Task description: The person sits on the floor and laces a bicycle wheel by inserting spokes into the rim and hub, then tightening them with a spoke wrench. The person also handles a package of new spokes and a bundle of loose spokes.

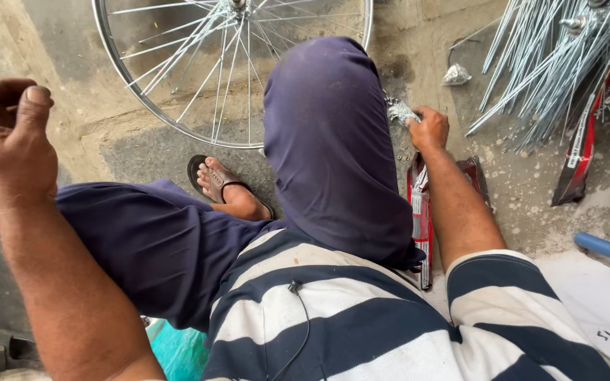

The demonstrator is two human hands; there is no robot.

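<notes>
Head view, looking straight down over a striped shirt [361,317] and dark blue trousers [326,141], one knee raised in the middle of the picture. The right hand [428,128] is down on the concrete floor [524,183] beside that knee, fingers curled shut around a small silvery bundle [400,111], which looks like crumpled foil or a clump of small metal parts; too small to tell which. The bundle sits at the floor just left of the knuckles, touching the fingers. Just below the wrist lies a red packet [419,212], flat on the floor along the forearm.

The left hand [7,130] is up high at the left edge, well apart from everything, fingers folded into a loose fist with the thumb laid across the top; nothing visible inside it.

Ahead of the knee stands a spoked wheel [199,77], rim close to a sandalled foot [224,185]. Top right, a fan of loose spokes [552,63] leans in. A blue handle [605,248] lies at the right edge, near white paper [601,303].
</notes>
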